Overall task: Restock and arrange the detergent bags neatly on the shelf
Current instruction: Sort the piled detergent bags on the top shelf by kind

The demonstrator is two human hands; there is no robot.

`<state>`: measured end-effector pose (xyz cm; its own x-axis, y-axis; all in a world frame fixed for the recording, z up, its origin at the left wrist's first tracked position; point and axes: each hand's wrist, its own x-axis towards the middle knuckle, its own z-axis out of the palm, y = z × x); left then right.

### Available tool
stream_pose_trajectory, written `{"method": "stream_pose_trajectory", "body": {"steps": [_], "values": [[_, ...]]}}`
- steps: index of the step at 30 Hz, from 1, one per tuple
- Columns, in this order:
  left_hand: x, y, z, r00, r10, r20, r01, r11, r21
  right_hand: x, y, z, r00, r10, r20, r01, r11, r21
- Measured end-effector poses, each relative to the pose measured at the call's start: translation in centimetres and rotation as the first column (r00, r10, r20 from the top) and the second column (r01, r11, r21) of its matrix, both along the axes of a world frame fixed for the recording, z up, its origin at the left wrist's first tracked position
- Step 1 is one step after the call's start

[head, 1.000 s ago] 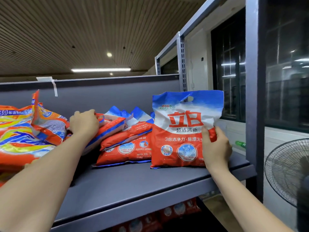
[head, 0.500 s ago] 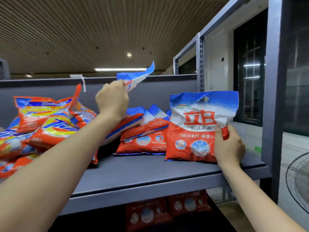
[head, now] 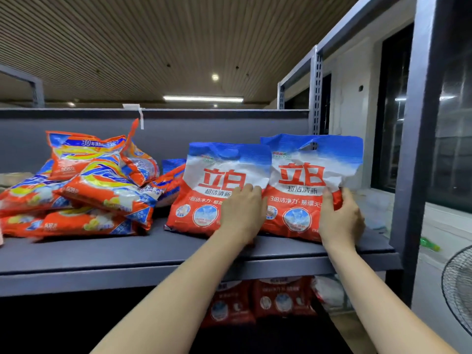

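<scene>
Two detergent bags are stood upright, side by side on the shelf (head: 178, 254), fronts facing outward. The left bag (head: 219, 185) is steadied by the left hand (head: 242, 213), fingers flat. The right bag (head: 306, 185) is pinched at its right edge by the right hand (head: 341, 221).

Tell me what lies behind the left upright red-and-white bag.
Behind the left upright bag, the edge of a flat-lying bag pokes out leftward. Anything further back is hidden by it.
</scene>
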<state>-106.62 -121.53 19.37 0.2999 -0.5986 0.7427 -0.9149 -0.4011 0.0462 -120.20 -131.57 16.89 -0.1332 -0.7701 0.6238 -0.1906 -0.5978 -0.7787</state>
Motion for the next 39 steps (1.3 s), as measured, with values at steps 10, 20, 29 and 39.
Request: {"method": "stream_pose_trajectory", "body": {"steps": [10, 20, 29, 39], "values": [[11.5, 6.1, 0.2, 0.619, 0.151, -0.771, -0.323, 0.943, -0.074, 0.1, -0.8, -0.2, 1.0, -0.002, -0.008, 0.002, 1.0, -0.009], [10.2, 5.8, 0.9, 0.309, -0.226, -0.924, -0.137, 0.95, -0.279, 0.5, -1.3, -0.2, 1.0, -0.006, -0.012, 0.006, 1.0, -0.002], [5.7, 8.4, -0.6, 0.731, -0.019, -0.682, -0.379, 0.819, -0.43, -0.7, 0.3, 0.2, 0.994, 0.084, 0.066, -0.088, 0.994, 0.06], [-1.4, 12.9, -1.0, 0.767, -0.12, -0.63, -0.451, 0.598, -0.663, -6.3, 4.0, -0.4, 0.962, 0.106, 0.252, -0.082, 0.991, -0.103]]}}
